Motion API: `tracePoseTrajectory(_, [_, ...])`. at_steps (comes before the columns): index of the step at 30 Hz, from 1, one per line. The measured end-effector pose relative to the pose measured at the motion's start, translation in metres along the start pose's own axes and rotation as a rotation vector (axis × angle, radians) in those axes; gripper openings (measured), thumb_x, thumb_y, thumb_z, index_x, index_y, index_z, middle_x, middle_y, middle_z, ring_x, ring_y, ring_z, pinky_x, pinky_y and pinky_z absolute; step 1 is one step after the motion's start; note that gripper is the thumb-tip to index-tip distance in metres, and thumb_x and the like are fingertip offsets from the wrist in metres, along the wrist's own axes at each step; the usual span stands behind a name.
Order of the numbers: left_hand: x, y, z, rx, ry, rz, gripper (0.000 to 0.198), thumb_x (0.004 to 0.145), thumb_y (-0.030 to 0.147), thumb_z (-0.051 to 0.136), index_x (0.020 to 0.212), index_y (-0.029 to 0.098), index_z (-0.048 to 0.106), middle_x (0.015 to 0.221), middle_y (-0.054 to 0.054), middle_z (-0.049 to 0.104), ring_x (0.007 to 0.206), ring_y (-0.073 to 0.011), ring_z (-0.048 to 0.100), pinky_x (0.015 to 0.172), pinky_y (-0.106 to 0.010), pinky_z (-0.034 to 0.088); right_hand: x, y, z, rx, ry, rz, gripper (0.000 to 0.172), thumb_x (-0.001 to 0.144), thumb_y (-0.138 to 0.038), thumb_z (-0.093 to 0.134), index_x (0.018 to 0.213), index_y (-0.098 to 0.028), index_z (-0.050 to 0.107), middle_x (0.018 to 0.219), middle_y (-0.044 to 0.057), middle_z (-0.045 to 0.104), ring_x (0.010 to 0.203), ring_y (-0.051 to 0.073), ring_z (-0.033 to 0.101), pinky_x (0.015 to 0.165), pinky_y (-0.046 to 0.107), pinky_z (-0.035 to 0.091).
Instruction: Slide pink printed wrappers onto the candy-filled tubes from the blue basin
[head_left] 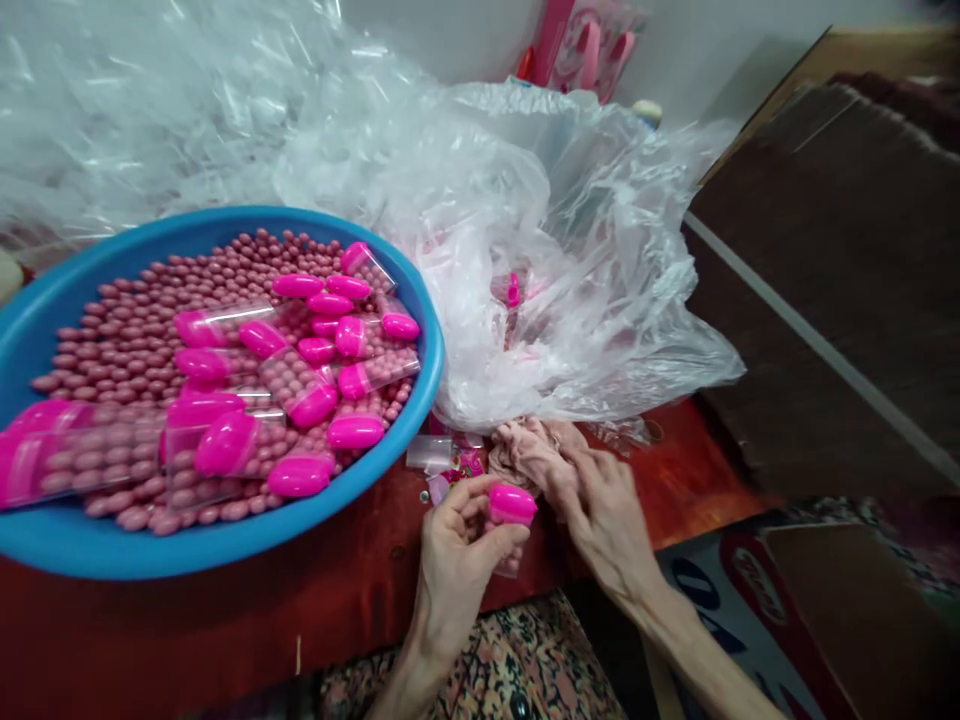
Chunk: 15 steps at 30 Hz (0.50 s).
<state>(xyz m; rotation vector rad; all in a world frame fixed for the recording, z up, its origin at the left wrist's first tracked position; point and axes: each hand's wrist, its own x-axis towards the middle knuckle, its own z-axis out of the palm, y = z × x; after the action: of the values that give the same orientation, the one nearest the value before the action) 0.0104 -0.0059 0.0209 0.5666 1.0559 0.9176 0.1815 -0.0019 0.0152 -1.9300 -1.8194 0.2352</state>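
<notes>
My left hand (459, 545) is closed around a clear tube with a bright pink cap (512, 503), held over the red table's front edge. My right hand (592, 500) rests just to the right of it, fingers curled on a crumpled beige cloth (525, 448). A small printed sticker sheet (465, 465) and an empty clear tube (429, 452) lie between my hands and the blue basin (225, 555). The basin is full of small pink candies (127, 340) and several filled pink-capped tubes (315, 400).
A big crumpled clear plastic bag (570, 270) lies behind my hands, with pink pieces inside. More clear plastic (150, 110) fills the back left. Brown cardboard (840, 260) stands at the right, a printed box (750, 590) below it. Pink packaging (585, 45) stands at the back.
</notes>
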Motion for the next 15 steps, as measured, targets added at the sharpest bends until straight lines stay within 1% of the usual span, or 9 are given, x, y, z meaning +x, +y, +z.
tracePoseTrajectory(2, [-0.002, 0.004, 0.002, -0.068, 0.009, -0.051, 0.041, 0.062, 0.018, 0.072, 0.1, 0.014, 0.057, 0.066, 0.003, 0.065, 0.045, -0.0078, 0.053, 0.042, -0.02, 0.05, 0.0, 0.011, 0.015, -0.033, -0.007, -0.039, 0.031, 0.088, -0.033, 0.045, 0.106, -0.014, 0.061, 0.102, 0.017, 0.062, 0.095, 0.031, 0.053, 0.08, 0.049, 0.044])
tracePoseTrajectory(4, [-0.004, 0.007, 0.005, -0.09, 0.004, -0.07, 0.043, 0.061, 0.019, 0.074, 0.1, 0.013, 0.057, 0.062, 0.003, 0.065, 0.042, -0.0074, 0.053, 0.04, -0.019, 0.049, 0.006, 0.018, 0.028, -0.042, -0.001, -0.076, 0.031, 0.091, -0.031, 0.04, 0.109, -0.015, 0.06, 0.106, 0.016, 0.063, 0.102, 0.029, 0.054, 0.083, 0.043, 0.046])
tracePoseTrajectory(6, [-0.005, 0.008, 0.007, -0.105, 0.016, -0.08, 0.044, 0.06, 0.019, 0.075, 0.1, 0.013, 0.057, 0.061, 0.003, 0.065, 0.041, -0.0072, 0.054, 0.039, -0.018, 0.048, 0.014, 0.022, 0.036, -0.037, 0.007, -0.108, 0.033, 0.094, -0.029, 0.034, 0.112, -0.015, 0.058, 0.109, 0.014, 0.064, 0.105, 0.025, 0.057, 0.084, 0.037, 0.047])
tracePoseTrajectory(10, [-0.007, 0.006, 0.009, -0.15, 0.064, -0.068, 0.045, 0.06, 0.02, 0.076, 0.101, 0.013, 0.058, 0.061, 0.002, 0.066, 0.04, -0.0069, 0.054, 0.037, -0.016, 0.046, 0.022, 0.024, 0.039, -0.028, 0.042, -0.113, 0.036, 0.096, -0.026, 0.028, 0.113, -0.015, 0.058, 0.11, 0.013, 0.066, 0.102, 0.022, 0.061, 0.08, 0.032, 0.049])
tracePoseTrajectory(13, [-0.008, 0.005, 0.008, -0.209, 0.028, -0.07, 0.037, 0.063, 0.022, 0.076, 0.095, 0.014, 0.059, 0.06, 0.001, 0.066, 0.04, -0.0063, 0.053, 0.036, -0.015, 0.044, 0.02, 0.021, 0.038, -0.038, 0.085, -0.074, 0.034, 0.097, -0.026, 0.029, 0.11, -0.015, 0.058, 0.107, 0.015, 0.066, 0.098, 0.023, 0.061, 0.079, 0.033, 0.049])
tracePoseTrajectory(15, [-0.009, 0.003, 0.007, -0.245, 0.0, -0.081, 0.033, 0.065, 0.023, 0.075, 0.092, 0.014, 0.059, 0.059, 0.001, 0.065, 0.04, -0.0063, 0.052, 0.036, -0.015, 0.044, 0.016, 0.018, 0.034, -0.037, 0.097, -0.066, 0.034, 0.096, -0.028, 0.028, 0.111, -0.016, 0.057, 0.111, 0.015, 0.064, 0.101, 0.024, 0.059, 0.081, 0.036, 0.047])
